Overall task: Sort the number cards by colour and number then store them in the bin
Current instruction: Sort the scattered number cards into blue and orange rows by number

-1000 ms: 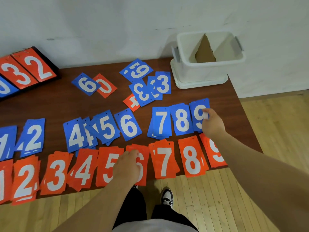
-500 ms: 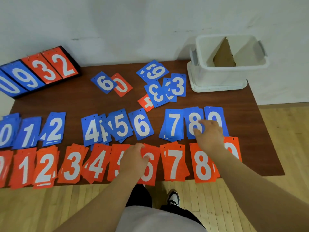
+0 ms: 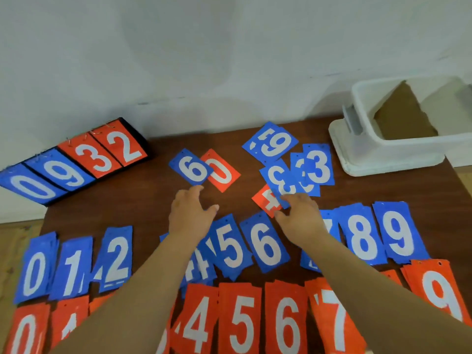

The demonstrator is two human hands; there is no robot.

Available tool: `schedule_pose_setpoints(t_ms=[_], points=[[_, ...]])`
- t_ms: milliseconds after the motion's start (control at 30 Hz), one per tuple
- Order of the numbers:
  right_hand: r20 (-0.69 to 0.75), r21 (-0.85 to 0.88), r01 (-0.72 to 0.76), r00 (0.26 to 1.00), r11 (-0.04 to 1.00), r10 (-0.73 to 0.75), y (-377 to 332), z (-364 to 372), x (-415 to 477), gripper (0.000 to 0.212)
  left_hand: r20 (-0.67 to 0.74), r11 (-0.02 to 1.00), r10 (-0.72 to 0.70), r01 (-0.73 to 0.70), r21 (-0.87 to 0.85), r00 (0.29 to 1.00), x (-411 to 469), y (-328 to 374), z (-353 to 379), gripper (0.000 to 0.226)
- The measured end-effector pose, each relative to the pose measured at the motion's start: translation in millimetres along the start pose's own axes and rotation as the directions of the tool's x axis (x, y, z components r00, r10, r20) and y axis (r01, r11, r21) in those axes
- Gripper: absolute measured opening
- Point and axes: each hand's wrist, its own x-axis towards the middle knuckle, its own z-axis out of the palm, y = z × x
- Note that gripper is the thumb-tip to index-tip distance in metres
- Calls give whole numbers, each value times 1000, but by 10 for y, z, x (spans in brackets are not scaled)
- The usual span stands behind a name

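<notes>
Cards (image 3: 361, 236) lie in two sorted rows under and beside both forearms: a blue row (image 3: 231, 247) nearer the hands, a red row (image 3: 241, 320) nearer the person. Left hand (image 3: 190, 214) is open, fingers spread, its fingertips at the near corner of a blue 6 (image 3: 191, 167), which overlaps a red 0 (image 3: 221, 172) on its right. Right hand (image 3: 298, 217) has its fingertips on the near edge of a blue 3 (image 3: 279, 182) that overlaps a red 4 (image 3: 265, 201); whether it grips either I cannot tell. More blue 3s (image 3: 319, 167) and a blue 9 (image 3: 272, 143) lie just beyond the right hand. Bin (image 3: 383, 152) stands well to the right of that hand, at the table (image 3: 127, 200) corner, a brown sheet (image 3: 403, 116) leaning inside.
</notes>
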Motion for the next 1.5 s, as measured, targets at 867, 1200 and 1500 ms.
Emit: schedule_pose_setpoints(t_ms=[867, 1200, 1500], points=[[48, -326, 21, 999, 945, -5, -1313, 764, 1108, 50, 78, 987, 127, -134, 91, 989, 1276, -892, -100, 46], [97, -305, -217, 961, 927, 257, -1518, 689, 1256, 62, 134, 893, -420, 435, -114, 897, 1444, -354, -98, 103], [4, 307, -200, 978, 931, 209, -1229, 560, 706, 9, 26, 875, -241, 229, -426, 970, 1127, -646, -236, 32]])
